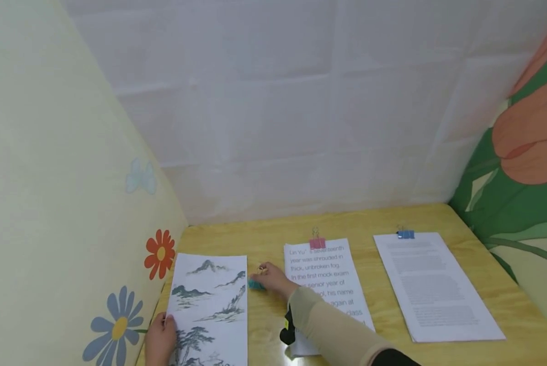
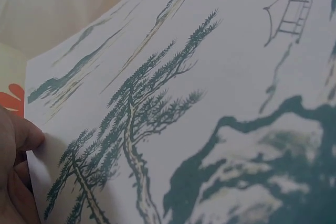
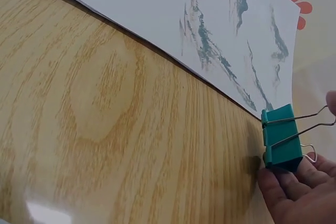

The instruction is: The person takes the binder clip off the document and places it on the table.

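A stack of sheets point(image 1: 211, 305), its top page printed with an ink landscape of mountains and pines, lies at the table's left. My left hand point(image 1: 161, 338) grips its left edge, thumb on top; in the left wrist view the thumb point(image 2: 31, 132) presses the page's margin. My right hand point(image 1: 273, 279) holds a teal binder clip point(image 3: 282, 137) by its wire handles, just right of the stack's upper right edge. In the right wrist view the clip's mouth points toward the paper, close by the corner, with fingers point(image 3: 294, 187) beneath it.
In the middle lies a large-print text stack point(image 1: 319, 269) with a pink binder clip point(image 1: 317, 243) on top, partly hidden by my right forearm. Farther right is a fine-print stack point(image 1: 438, 290) with a blue binder clip point(image 1: 406, 234). Walls enclose the wooden table point(image 1: 264, 226) at back and sides.
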A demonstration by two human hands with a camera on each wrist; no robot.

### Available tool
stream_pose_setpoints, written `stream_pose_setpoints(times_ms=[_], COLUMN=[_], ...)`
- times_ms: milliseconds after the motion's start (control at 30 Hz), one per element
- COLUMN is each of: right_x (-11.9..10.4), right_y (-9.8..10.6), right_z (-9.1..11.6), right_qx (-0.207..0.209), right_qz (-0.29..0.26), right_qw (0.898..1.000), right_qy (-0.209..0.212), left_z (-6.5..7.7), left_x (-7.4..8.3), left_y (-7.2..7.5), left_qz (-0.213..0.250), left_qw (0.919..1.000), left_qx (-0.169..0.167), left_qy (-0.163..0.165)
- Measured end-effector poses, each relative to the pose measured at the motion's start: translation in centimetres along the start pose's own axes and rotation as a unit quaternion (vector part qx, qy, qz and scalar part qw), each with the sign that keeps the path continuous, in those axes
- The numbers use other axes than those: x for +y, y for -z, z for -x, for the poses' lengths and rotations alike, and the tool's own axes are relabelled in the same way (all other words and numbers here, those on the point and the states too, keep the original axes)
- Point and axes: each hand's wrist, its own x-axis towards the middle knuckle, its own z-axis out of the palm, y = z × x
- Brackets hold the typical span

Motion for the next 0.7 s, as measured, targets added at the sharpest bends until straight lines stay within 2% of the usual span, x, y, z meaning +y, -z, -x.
stream_pose_setpoints(times_ms=[200, 433, 600, 700], right_x=[-0.1, -0.2, -0.4, -0.3], right_y=[-0.4, -0.6, -0.7, -0.7], right_z=[0.1, 0.0, 0.0, 0.0], right_qx=[-0.005, -0.001, 0.002, 0.001], right_qz=[-0.01, -0.008, -0.014, -0.014], right_qw=[1.0, 1.0, 0.999, 0.999], right_qy=[-0.013, -0.019, -0.04, -0.051], left_z=[-0.4, -0.9, -1.3, -1.4], left_x=[-0.3, -0.4, -0.5, -0.7], left_y=[0.1, -0.9, -0.6, -0.3], left_qz=[0.0, -0.016, -0.042, -0.056], left_qw=[0.9999, 0.999, 0.998, 0.9981], left_qx=[0.014, 0.041, 0.032, 0.018], left_qy=[0.001, -0.012, -0.035, -0.015])
